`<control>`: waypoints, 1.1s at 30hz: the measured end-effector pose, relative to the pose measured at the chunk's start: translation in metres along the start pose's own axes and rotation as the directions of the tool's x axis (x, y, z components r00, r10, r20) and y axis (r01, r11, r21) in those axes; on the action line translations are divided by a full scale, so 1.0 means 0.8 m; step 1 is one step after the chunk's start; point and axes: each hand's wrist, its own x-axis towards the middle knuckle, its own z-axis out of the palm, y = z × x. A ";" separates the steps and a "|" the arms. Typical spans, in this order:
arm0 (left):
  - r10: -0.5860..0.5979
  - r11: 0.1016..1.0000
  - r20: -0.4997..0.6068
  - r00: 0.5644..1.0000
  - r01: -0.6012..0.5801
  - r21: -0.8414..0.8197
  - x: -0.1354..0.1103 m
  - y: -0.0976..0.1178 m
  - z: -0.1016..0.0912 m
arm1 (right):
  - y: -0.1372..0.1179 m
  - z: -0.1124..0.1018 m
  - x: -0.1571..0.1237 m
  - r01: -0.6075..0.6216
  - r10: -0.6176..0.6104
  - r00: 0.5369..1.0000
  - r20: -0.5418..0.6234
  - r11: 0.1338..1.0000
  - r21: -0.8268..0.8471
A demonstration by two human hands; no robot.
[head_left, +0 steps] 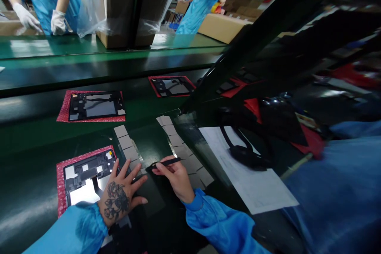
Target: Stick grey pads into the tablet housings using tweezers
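My right hand [177,176] grips slim black tweezers [171,161], their tip pointing left over a strip of grey square pads [126,142]. Fingers spread, my left hand [122,194] lies palm down across the lower end of that strip and the right side of a tablet housing [86,168]. The housing, with its inner parts facing up, rests on pink bubble wrap [61,188]; my hand and sleeve cover part of it. Beneath and beyond my right hand runs a second strip of grey pads [175,140].
Two more tablet housings lie on pink wrap farther back, one left [99,105] and one right [172,86]. A dark slanted post [238,51] rises at right, near white paper sheets [253,190]. Across the line stand a plastic-lined carton [119,8] and a person in white gloves [58,22].
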 end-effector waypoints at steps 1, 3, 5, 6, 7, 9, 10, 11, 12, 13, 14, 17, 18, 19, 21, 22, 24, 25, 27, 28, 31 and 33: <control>-0.006 1.000 -0.005 1.000 0.006 -0.008 0.001 0.001 0.000 | -0.002 -0.001 -0.001 0.026 -0.025 0.999 -0.038 1.000 0.017; 0.002 1.000 -0.034 0.999 -0.003 -0.015 0.000 0.005 -0.005 | -0.007 -0.001 0.000 0.061 -0.054 0.990 -0.128 0.997 0.052; 0.018 1.000 -0.090 0.996 -0.018 -0.008 -0.008 0.009 -0.018 | -0.015 0.005 0.002 0.063 -0.048 0.982 -0.183 0.995 0.078; 0.010 1.000 -0.128 0.992 -0.010 -0.004 -0.016 0.011 -0.026 | -0.019 0.010 0.003 0.054 -0.038 0.982 -0.185 0.995 0.086; -0.012 1.000 -0.167 0.986 0.012 -0.005 -0.026 0.013 -0.034 | -0.023 0.019 0.003 0.041 -0.025 0.985 -0.172 0.995 0.091; -0.080 0.997 -0.236 0.968 0.079 -0.014 -0.051 0.013 -0.045 | -0.029 0.042 0.001 0.000 0.010 0.993 -0.114 0.996 0.091; -0.104 0.995 -0.265 0.959 0.103 -0.016 -0.065 0.011 -0.047 | -0.030 0.056 -0.001 -0.029 0.035 0.997 -0.074 0.996 0.088; -0.115 0.993 -0.288 0.951 0.117 -0.012 -0.078 0.008 -0.047 | -0.030 0.071 -0.003 -0.060 0.063 0.997 -0.032 0.994 0.086; -0.115 0.993 -0.308 0.944 0.121 0.002 -0.090 0.004 -0.046 | -0.028 0.087 -0.006 -0.089 0.089 0.996 0.006 0.992 0.087; -0.110 0.992 -0.329 0.938 0.125 0.024 -0.099 -0.001 -0.042 | -0.025 0.103 -0.007 -0.112 0.109 0.993 0.039 0.990 0.089; -0.106 0.990 -0.351 0.930 0.131 0.047 -0.106 -0.007 -0.038 | -0.020 0.118 -0.009 -0.127 0.122 0.990 0.064 0.988 0.092; -0.119 0.982 -0.396 0.910 0.168 0.091 -0.112 -0.021 -0.026 | -0.002 0.148 -0.009 -0.150 0.140 0.984 0.108 0.984 0.093; -0.126 0.979 -0.401 0.907 0.179 0.095 -0.111 -0.024 -0.023 | 0.005 0.154 -0.009 -0.152 0.142 0.984 0.112 0.984 0.089; -0.131 0.978 -0.406 0.905 0.185 0.095 -0.110 -0.025 -0.022 | 0.010 0.156 -0.009 -0.150 0.141 0.984 0.111 0.985 0.084; -0.141 0.976 -0.408 0.902 0.195 0.094 -0.108 -0.026 -0.021 | 0.018 0.157 -0.008 -0.138 0.130 0.986 0.103 0.988 0.069; -0.147 0.975 -0.412 0.899 0.202 0.094 -0.107 -0.025 -0.021 | 0.020 0.156 -0.008 -0.130 0.124 0.987 0.098 0.990 0.058; -0.163 0.972 -0.416 0.895 0.218 0.089 -0.106 -0.024 -0.022 | 0.022 0.153 -0.007 -0.125 0.121 0.988 0.098 0.991 0.039; -0.168 0.971 -0.416 0.894 0.223 0.088 -0.106 -0.023 -0.022 | 0.021 0.152 -0.007 -0.129 0.126 0.987 0.103 0.991 0.030; -0.170 0.970 -0.419 0.892 0.226 0.088 -0.106 -0.023 -0.021 | 0.020 0.151 -0.007 -0.139 0.136 0.985 0.108 0.990 0.017; -0.168 0.970 -0.420 0.892 0.225 0.089 -0.106 -0.023 -0.020 | 0.020 0.151 -0.007 -0.143 0.141 0.984 0.110 0.990 0.012; -0.165 0.971 -0.420 0.893 0.221 0.089 -0.106 -0.023 -0.019 | 0.019 0.151 -0.007 -0.149 0.147 0.983 0.114 0.989 0.007; -0.161 0.972 -0.419 0.893 0.217 0.089 -0.106 -0.023 -0.019 | 0.019 0.151 -0.008 -0.149 0.147 0.982 0.121 0.989 0.006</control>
